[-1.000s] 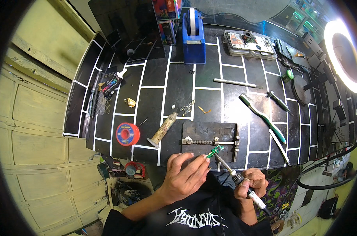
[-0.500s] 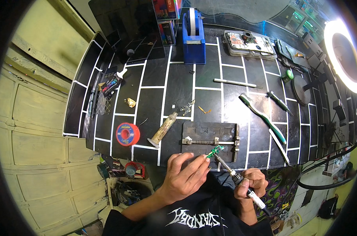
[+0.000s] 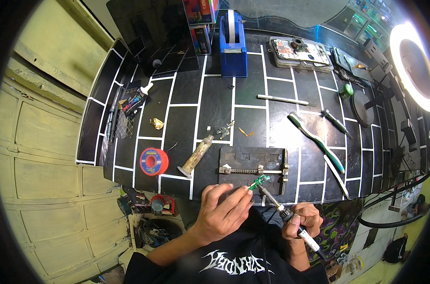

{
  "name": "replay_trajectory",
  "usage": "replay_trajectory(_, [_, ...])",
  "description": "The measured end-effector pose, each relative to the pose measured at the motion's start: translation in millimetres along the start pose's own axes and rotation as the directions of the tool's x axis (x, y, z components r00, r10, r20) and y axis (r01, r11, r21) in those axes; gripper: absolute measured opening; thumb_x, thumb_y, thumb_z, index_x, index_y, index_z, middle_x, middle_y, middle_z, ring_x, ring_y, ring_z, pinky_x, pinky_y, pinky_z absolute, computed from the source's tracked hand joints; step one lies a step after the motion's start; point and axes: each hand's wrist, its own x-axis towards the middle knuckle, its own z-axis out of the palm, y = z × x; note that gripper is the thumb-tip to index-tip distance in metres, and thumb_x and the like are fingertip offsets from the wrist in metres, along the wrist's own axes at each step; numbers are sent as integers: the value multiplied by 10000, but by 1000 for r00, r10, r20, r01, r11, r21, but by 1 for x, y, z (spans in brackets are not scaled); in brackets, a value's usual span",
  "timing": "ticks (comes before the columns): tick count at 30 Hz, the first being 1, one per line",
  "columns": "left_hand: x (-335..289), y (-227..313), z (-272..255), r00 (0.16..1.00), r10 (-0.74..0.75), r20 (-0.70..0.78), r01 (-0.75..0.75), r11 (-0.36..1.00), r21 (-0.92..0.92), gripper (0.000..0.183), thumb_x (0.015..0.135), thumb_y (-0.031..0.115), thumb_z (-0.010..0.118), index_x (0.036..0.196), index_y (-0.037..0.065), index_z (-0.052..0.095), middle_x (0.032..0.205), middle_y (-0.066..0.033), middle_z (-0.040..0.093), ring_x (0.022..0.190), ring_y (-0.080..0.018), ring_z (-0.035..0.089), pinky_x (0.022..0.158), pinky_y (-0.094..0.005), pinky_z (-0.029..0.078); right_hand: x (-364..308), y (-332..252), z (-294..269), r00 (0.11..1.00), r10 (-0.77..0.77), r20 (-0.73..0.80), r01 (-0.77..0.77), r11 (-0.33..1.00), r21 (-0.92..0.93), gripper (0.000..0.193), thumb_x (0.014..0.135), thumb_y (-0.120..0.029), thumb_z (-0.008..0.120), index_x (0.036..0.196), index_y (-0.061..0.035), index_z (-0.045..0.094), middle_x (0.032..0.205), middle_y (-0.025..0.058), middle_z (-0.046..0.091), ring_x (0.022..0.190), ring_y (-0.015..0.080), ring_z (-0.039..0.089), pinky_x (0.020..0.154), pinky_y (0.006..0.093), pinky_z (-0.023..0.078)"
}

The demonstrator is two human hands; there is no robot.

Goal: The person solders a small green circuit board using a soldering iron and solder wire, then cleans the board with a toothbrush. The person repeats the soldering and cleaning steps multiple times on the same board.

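My left hand pinches one end of a small green circuit board above the near edge of the table. A soldering iron is gripped in my right hand, which wraps round its handle. The iron's tip points up and left and meets the board's underside or stops just short; I cannot tell which. Behind the board lies a dark board holder with a spring-loaded clamp bar. Left of it a syringe lies tilted on the table, and a red spool of solder sits farther left.
A green and white toothbrush, tweezers and a screwdriver lie to the right. At the back stand a blue tape dispenser and a plastic case. A lit ring lamp hangs at the far right. Small parts lie mid-table.
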Motion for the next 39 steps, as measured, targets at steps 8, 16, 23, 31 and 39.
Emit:
replay_trajectory(8, [-1,0,0,1000,0,3,0,1000,0,349,813,149,783,1146,53,743,1230,-27,664,1113,-270,535,895,-419,450,-1,1,-1,1000,4,7,-4,1000,21,257,844,-16,581,810,-74,332,527,42,461,448,161,528,508,313,505])
replay_trajectory(16, [0,0,0,1000,1,-1,-1,1000,-3,344,814,144,783,1143,51,742,1237,-27,659,1111,-270,531,890,-418,451,-2,1,1,1000,2,-20,-1,999,36,245,841,-11,574,805,-74,340,521,30,436,441,154,514,503,313,499])
replay_trajectory(23, [1,-1,0,1000,9,-11,-9,1000,-10,365,752,108,797,1111,54,759,1202,-39,679,1080,-289,551,868,-424,457,0,-1,1,1000,-1,-12,1,1000,0,252,849,-20,580,804,-75,337,531,40,465,452,152,514,509,312,503])
replay_trajectory(31, [-1,0,1,1000,2,-4,-2,1000,-3,342,816,143,783,1143,52,745,1237,-25,660,1112,-267,531,883,-418,452,0,0,0,1000,0,-1,0,1000,-7,271,855,-26,593,809,-73,330,528,46,472,449,151,516,508,308,501])
replay_trajectory(39, [0,0,1,1000,5,-11,-5,1000,-8,344,795,130,788,1129,54,752,1221,-30,668,1098,-274,540,879,-419,455,-1,0,1,1000,-1,-22,1,1000,-5,279,864,-34,593,807,-76,323,527,49,478,451,151,523,510,311,506])
